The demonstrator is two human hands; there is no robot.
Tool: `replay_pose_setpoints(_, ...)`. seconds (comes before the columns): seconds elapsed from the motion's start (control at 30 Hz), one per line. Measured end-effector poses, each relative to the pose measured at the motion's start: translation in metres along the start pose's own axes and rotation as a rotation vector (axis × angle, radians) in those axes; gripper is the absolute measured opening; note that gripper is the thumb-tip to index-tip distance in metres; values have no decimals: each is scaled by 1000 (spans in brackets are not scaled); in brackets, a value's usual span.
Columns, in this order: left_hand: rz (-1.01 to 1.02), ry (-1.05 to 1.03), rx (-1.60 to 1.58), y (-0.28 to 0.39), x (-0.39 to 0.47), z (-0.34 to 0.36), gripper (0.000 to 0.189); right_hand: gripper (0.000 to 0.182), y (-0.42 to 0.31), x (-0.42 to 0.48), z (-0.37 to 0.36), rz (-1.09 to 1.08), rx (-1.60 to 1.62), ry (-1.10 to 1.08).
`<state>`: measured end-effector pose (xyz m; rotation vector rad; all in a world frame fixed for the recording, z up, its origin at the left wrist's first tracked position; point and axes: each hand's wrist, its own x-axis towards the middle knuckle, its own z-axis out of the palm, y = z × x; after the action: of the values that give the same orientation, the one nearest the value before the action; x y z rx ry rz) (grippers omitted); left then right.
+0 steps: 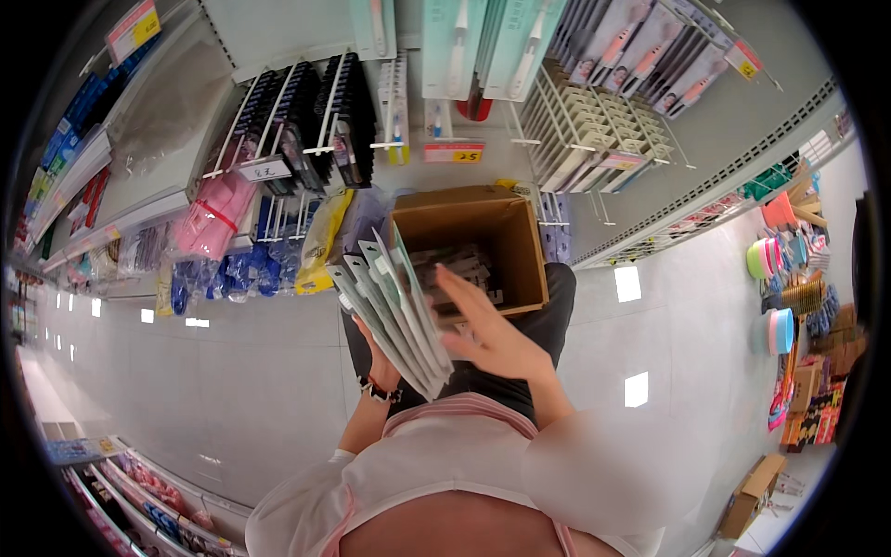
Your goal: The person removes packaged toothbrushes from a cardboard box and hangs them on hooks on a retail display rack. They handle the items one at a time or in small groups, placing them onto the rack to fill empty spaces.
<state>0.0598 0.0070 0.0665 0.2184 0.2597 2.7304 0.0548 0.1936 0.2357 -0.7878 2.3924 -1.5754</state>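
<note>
Several flat hang-tab packages (397,313) stand fanned together above my lap, their contents turned out of sight. My left hand (379,362) grips the stack from its left side, partly hidden behind it. To the right of the packages, my right hand (491,331) is raised with fingers apart and nothing in it. Just past the hands sits an uncapped cardboard box (518,261) with its top open. Inside it lie small pale packages (459,268), too blurred to name.
Pegboard hooks ahead carry dark brush packs (351,125), pale boxed packs (592,129) and teal packs (456,56). A pink bag (216,216) hangs left. Coloured basins (779,331) and a cardboard carton (752,494) stand on the right. Shelves (153,501) run behind at left.
</note>
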Motion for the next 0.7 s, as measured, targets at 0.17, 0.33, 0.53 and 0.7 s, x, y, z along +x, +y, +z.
replay_pose_setpoints(0.17, -44, 55, -397, 19, 1, -1, 103, 60, 88, -4, -9, 95, -45, -25)
replay_pose_setpoints(0.33, -56, 26, -448, 27, 14, 7, 52, 48, 187, -19, 29, 405, -702, -432)
replay_pose_setpoints(0.53, -281, 135, 123, 43, 56, -19, 56, 13, 224, -33, 56, 308, -866, -430)
replay_pose_setpoints(0.7, -736, -42, 682, 38, 131, 25, 67, 10, 220, -42, 63, 250, -881, -478)
